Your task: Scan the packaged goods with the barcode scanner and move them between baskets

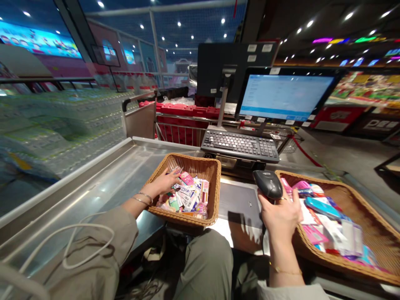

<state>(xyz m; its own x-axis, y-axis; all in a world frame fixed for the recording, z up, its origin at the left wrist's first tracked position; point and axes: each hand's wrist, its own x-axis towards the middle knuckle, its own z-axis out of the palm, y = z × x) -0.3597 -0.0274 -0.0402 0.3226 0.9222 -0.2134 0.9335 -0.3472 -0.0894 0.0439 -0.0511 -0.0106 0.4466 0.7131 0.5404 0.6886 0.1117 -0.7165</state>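
My left hand (pixel 165 182) reaches over the near-left rim of a small wicker basket (pixel 216 196), fingers stretched out above a heap of small packets (pixel 189 193). Whether the fingertips touch a packet is hard to see; no item is plainly gripped. A black barcode scanner (pixel 269 184) is in my right hand (pixel 283 214), its head pointing up and away from me. That hand is beside the left rim of a larger wicker basket (pixel 371 200), which holds boxed and bagged goods (pixel 328 221) in pink, blue and white.
A metal counter (pixel 103 183) carries both baskets, with a flat grey panel (pixel 239 204) between them. Behind stand a keyboard (pixel 239 143) and a lit monitor (pixel 284 96). A pale cable (pixel 90 225) loops over my left sleeve. Shrink-wrapped bottle packs (pixel 62 121) are stacked at left.
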